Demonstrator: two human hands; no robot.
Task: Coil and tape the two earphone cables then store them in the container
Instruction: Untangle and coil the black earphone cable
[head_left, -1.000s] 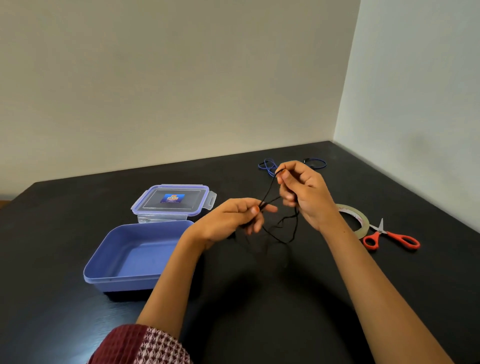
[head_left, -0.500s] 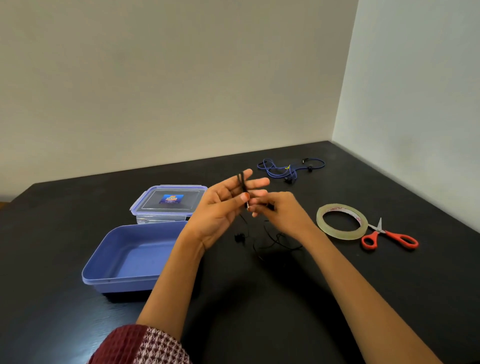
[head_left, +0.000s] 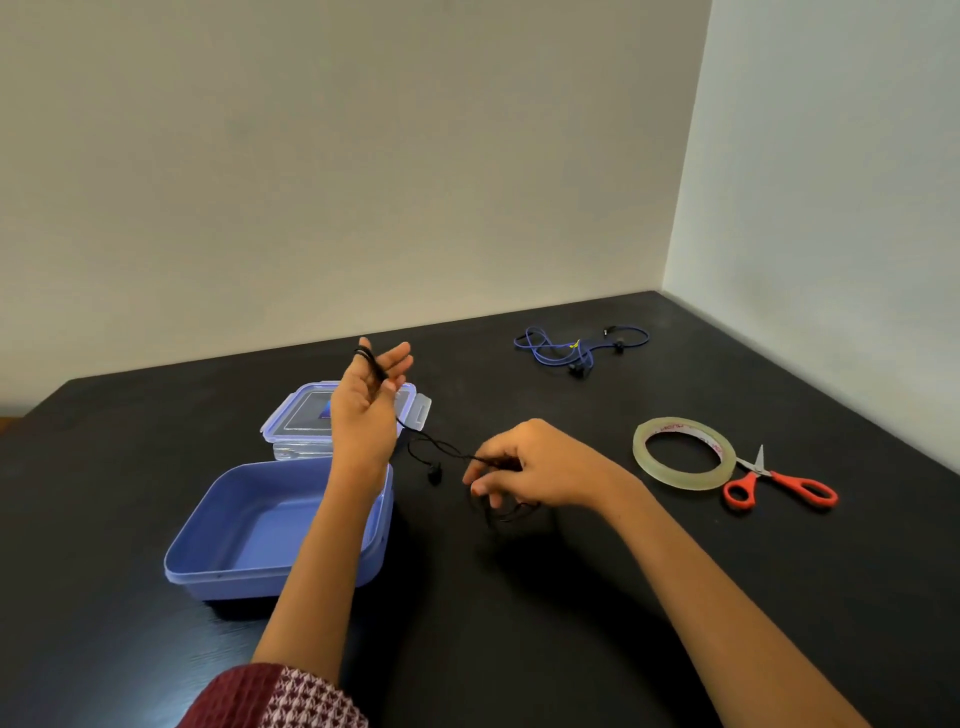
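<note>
Under right hand (head_left: 524, 465), black cable (head_left: 447, 453) partly hidden.

Black table (head_left: 571, 623) carries blue container (head_left: 249, 566) and lid (head_left: 296, 421) left of the grip, blue earphones (head_left: 576, 348) beyond, tape roll (head_left: 675, 478) and scissors (head_left: 779, 486) right.

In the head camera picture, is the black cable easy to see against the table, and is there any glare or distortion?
Head view: the black earphone cable almost vanishes against the dark table, clearest where it wraps the left hand fingers; soft light, with a faint sheen on the table at lower left but no hard glare; the wall corner leans, a wide-angle effect; the right hand looks slightly blurred.
</note>
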